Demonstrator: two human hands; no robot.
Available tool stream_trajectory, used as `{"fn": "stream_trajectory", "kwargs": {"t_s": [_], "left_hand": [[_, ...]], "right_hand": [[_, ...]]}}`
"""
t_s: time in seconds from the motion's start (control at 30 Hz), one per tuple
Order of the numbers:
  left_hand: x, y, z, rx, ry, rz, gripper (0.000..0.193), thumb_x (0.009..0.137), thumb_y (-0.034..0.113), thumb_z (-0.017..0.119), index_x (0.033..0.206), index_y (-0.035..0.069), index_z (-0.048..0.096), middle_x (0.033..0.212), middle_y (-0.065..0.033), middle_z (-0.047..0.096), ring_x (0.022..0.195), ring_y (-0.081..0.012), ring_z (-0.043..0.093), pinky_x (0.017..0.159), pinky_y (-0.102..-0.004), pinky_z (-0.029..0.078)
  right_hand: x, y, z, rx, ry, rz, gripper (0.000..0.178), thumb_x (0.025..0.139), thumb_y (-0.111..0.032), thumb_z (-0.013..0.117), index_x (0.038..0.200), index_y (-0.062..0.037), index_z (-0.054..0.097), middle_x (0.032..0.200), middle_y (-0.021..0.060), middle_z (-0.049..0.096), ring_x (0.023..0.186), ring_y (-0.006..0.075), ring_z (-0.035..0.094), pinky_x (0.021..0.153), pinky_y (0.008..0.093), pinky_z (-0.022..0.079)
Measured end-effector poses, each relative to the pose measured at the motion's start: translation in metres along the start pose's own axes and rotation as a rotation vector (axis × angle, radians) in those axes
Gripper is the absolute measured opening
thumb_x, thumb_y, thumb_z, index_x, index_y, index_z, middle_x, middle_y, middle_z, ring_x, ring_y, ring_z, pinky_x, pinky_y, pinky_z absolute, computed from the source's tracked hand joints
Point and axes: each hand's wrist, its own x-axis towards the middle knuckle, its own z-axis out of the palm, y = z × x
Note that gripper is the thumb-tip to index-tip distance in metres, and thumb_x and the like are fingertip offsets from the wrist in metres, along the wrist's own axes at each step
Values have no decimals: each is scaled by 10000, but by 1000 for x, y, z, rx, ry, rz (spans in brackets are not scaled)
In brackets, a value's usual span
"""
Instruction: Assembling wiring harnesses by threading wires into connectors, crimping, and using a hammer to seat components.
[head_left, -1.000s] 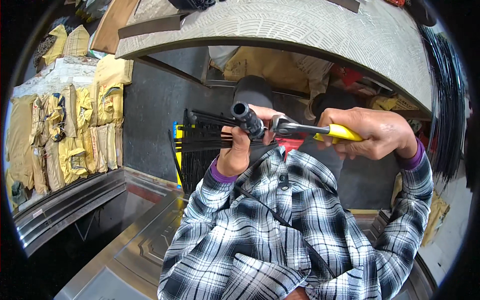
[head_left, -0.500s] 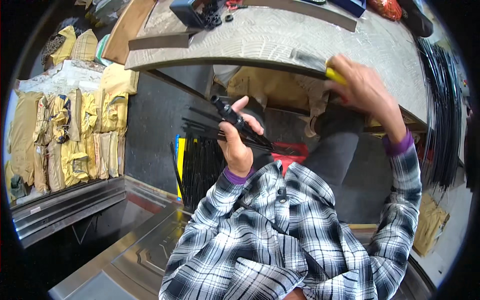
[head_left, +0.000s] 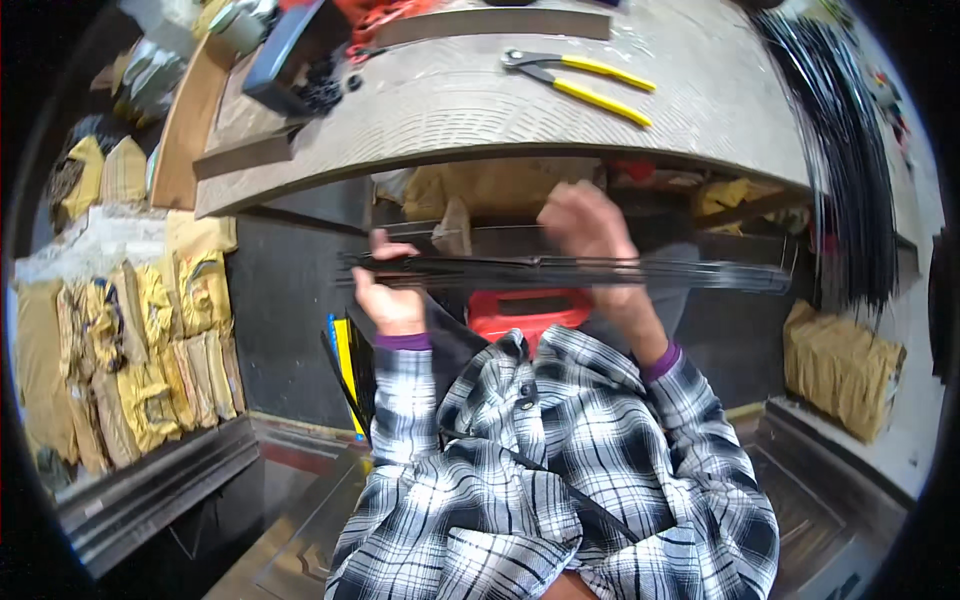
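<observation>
A bundle of thin black rods point(head_left: 700, 273) lies level across in front of my body, just short of the workbench edge. My left hand point(head_left: 393, 295) is closed around its left end. My right hand point(head_left: 590, 235) is at the middle of the bundle, smeared by motion, with the rods crossing in front of its palm or wrist; whether its fingers grip them I cannot tell. On the workbench lie pliers point(head_left: 580, 80) with yellow handles, spread apart and untouched by either hand.
The workbench point(head_left: 450, 110) holds a blue bin point(head_left: 285, 65) with small black parts. More long black strips point(head_left: 850, 160) hang over its right end. A red case point(head_left: 530, 312) is below the rods. Wrapped packages point(head_left: 150, 340) are stacked at left, and a brown package point(head_left: 840, 370) stands at right.
The pliers, with a yellow handle in my right hand before, now lie on the workbench. My right hand came down to the rods. The bundle turned from slanting to level across me.
</observation>
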Motion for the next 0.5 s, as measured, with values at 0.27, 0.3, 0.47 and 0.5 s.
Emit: {"fn": "stream_trajectory", "kwargs": {"t_s": [0.27,0.3,0.47,0.5], "left_hand": [[-78,-90,63,1273,-433,-59,816,692,138,743,1343,21,266,1310,-151,380,1142,-239,445,935,-338,373],[-82,-87,91,1259,-572,6,840,650,61,764,1339,16,285,1317,-128,370,1133,-215,448,938,-318,367],[-95,-68,117,1333,-608,252,310,675,41,735,951,-23,610,894,-65,567,784,-110,520,697,-225,418],[-97,-64,116,1334,-609,260,310,675,41,735,951,-23,610,894,-65,567,784,-110,520,697,-225,418]], "right_hand": [[21,2,13,-456,-30,-110,200,808,-103,603,619,-44,575,608,7,539,494,102,466,452,235,357],[14,11,20,-506,-143,3,170,785,-63,612,618,-37,596,628,7,564,533,101,507,477,236,388],[-2,30,49,-283,-293,144,349,668,-176,746,907,18,581,738,75,552,672,94,492,607,257,427],[1,28,56,-182,-261,126,445,645,-235,770,946,24,571,797,70,553,719,106,495,648,255,426]]}}
